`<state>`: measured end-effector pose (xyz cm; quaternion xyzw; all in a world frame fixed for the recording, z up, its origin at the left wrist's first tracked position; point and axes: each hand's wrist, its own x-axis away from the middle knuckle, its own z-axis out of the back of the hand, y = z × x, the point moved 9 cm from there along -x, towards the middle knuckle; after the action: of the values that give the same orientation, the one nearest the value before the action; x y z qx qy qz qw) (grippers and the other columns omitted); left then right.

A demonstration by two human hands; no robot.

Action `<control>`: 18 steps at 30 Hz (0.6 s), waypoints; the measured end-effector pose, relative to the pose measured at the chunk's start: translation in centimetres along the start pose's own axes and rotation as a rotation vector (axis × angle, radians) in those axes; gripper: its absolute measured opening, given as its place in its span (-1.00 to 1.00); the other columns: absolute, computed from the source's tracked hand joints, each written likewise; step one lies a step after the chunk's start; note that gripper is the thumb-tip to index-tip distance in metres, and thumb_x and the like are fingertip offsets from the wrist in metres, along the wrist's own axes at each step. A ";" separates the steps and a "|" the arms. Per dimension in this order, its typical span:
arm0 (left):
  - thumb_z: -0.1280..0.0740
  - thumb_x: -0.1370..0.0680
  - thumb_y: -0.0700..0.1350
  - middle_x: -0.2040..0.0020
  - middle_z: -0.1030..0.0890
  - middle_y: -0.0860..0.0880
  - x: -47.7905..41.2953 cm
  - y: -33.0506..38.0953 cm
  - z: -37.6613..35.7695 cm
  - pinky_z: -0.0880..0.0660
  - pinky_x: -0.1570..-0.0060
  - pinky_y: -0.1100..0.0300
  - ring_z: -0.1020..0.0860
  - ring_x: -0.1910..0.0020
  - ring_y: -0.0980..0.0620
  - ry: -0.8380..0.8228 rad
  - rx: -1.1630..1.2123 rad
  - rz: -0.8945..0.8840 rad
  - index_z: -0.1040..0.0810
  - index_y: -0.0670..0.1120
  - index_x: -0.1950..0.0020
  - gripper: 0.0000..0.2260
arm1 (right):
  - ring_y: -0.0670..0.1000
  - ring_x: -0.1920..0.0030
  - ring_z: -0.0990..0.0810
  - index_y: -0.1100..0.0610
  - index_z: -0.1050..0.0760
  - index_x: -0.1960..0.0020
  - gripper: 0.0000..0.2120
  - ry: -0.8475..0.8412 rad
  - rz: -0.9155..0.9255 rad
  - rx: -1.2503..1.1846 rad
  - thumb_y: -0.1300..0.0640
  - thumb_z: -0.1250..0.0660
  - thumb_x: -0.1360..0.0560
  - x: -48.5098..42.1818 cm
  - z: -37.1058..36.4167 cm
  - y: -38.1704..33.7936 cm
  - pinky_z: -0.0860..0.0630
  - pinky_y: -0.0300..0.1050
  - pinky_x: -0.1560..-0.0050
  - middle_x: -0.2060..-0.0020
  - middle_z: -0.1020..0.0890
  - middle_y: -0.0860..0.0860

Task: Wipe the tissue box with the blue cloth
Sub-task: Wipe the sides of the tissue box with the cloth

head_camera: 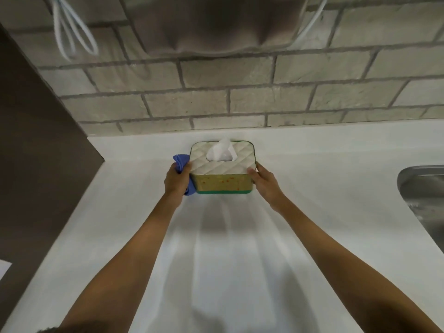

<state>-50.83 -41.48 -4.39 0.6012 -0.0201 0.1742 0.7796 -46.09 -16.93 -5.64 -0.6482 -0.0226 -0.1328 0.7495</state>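
1. My left hand (176, 180) is closed around the blue cloth (181, 161), bunched in my palm. One fold of the cloth sticks up above my fingers and another hangs out below the heel of the hand.
2. That left grip presses the cloth against the left side of the tissue box (223, 167); my thumb lies at the box's upper left edge.
3. My right hand (264, 180) cups the right side of the box. The fingers are curled round its near right corner, with the thumb along the side, so this grip is closed on the box itself and holds nothing else.
4. The tissue box stands upright on the white tabletop (312, 188), close to the back where the tabletop meets the brick wall (240, 92). I cannot tell whether its far edge touches the wall.
5. The box has a pale quilted top, a yellowish front face speckled with red, and a green band along the base. A white tissue (222, 152) pokes up from the opening in the top.
6. Both of my forearms are bare and reach forward from the bottom of the view, one on each side of the box.
7. A steel sink (422, 188) is set into the tabletop at the right edge, well apart from the box.
8. A dark panel (36, 140) borders the tabletop on the left.
9. On the wall above, a white cord (69, 34) hangs in a loop. The picture there is blurred.
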 end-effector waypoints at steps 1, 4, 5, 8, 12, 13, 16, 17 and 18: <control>-0.26 -0.56 -0.03 0.00 -0.52 -0.14 0.5 -0.1 0.2 -0.46 -0.08 -0.03 -0.50 0.01 -0.12 0.002 -0.006 -0.011 -0.41 -0.10 0.03 -0.86 | 0.09 -0.22 -0.55 0.03 -0.38 -0.39 -0.58 -0.010 0.003 0.000 -0.02 -0.18 -0.55 0.6 0.0 0.0 -0.46 0.08 -0.30 -0.23 -0.58 0.08; -0.26 -0.56 -0.03 0.05 -0.51 -0.11 2.6 -0.6 0.8 -0.43 0.02 0.02 -0.48 0.06 -0.09 0.005 -0.030 -0.040 -0.42 -0.07 0.13 -0.86 | 0.11 -0.25 -0.52 0.03 -0.37 -0.39 -0.58 -0.021 0.008 -0.011 -0.03 -0.17 -0.56 3.1 0.3 0.3 -0.44 0.06 -0.31 -0.24 -0.57 0.09; -0.25 -0.56 -0.02 0.05 -0.52 -0.11 3.5 -0.9 1.0 -0.44 0.00 0.00 -0.48 0.06 -0.09 0.004 -0.040 -0.049 -0.42 -0.08 0.11 -0.86 | 0.12 -0.25 -0.52 0.02 -0.37 -0.39 -0.58 -0.017 0.009 -0.009 -0.04 -0.17 -0.56 4.1 0.4 0.5 -0.45 0.02 -0.29 -0.24 -0.57 0.09; -0.23 -0.57 0.03 0.05 -0.51 -0.08 6.4 -1.7 2.1 -0.44 -0.02 -0.01 -0.47 0.06 -0.08 0.017 -0.114 -0.050 -0.45 -0.11 0.00 -0.79 | 0.10 -0.23 -0.52 -0.05 -0.37 -0.38 -0.58 -0.008 0.008 0.038 -0.12 -0.15 -0.55 7.5 0.7 1.1 -0.43 -0.02 -0.23 -0.21 -0.58 0.07; -0.23 -0.55 0.08 0.11 -0.53 -0.05 10.4 -2.8 3.9 -0.45 -0.02 0.03 -0.49 0.08 -0.09 0.035 -0.149 -0.047 -0.43 -0.05 0.13 -0.79 | 0.11 -0.17 -0.55 -0.02 -0.29 -0.45 -0.43 0.000 -0.024 0.105 -0.23 -0.15 -0.49 11.8 1.7 1.8 -0.45 0.02 -0.24 -0.18 -0.59 0.06; -0.23 -0.55 0.09 0.15 -0.53 -0.04 11.4 -3.0 4.3 -0.45 0.01 0.05 -0.49 0.10 -0.09 0.037 -0.153 -0.051 -0.42 -0.02 0.18 -0.79 | 0.11 -0.13 -0.57 0.00 -0.29 -0.44 -0.41 0.007 -0.020 0.114 -0.23 -0.16 -0.49 12.7 2.0 1.8 -0.48 -0.01 -0.19 -0.15 -0.60 0.06; -0.23 -0.54 0.11 0.27 -0.51 0.04 13.9 -3.1 5.0 -0.42 0.10 0.10 -0.50 0.15 -0.07 0.035 -0.171 -0.067 -0.39 0.04 0.28 -0.76 | 0.09 -0.04 -0.62 0.01 -0.37 -0.39 -0.42 0.032 -0.010 0.138 -0.26 -0.18 -0.46 14.9 2.9 1.6 -0.49 -0.03 -0.12 0.00 -0.63 0.02; -0.22 -0.53 0.11 0.28 -0.50 0.06 14.6 -3.1 5.1 -0.41 0.11 0.11 -0.50 0.16 -0.07 0.035 -0.176 -0.074 -0.39 0.05 0.29 -0.76 | 0.09 -0.02 -0.62 0.01 -0.39 -0.36 -0.42 0.043 -0.012 0.146 -0.27 -0.19 -0.45 15.5 3.2 1.5 -0.50 -0.02 -0.12 0.04 -0.63 0.01; -0.22 -0.53 0.12 0.28 -0.50 0.06 15.2 -3.1 5.2 -0.40 0.13 0.12 -0.50 0.16 -0.06 0.038 -0.182 -0.080 -0.39 0.06 0.29 -0.76 | 0.09 -0.01 -0.63 0.01 -0.42 -0.34 -0.42 0.052 -0.019 0.147 -0.29 -0.19 -0.43 15.9 3.5 1.4 -0.52 0.00 -0.12 0.05 -0.63 0.01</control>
<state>-34.76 -43.27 -2.19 0.5248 0.0029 0.1519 0.8376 -29.95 -16.04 -3.20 -0.5875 -0.0190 -0.1546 0.7941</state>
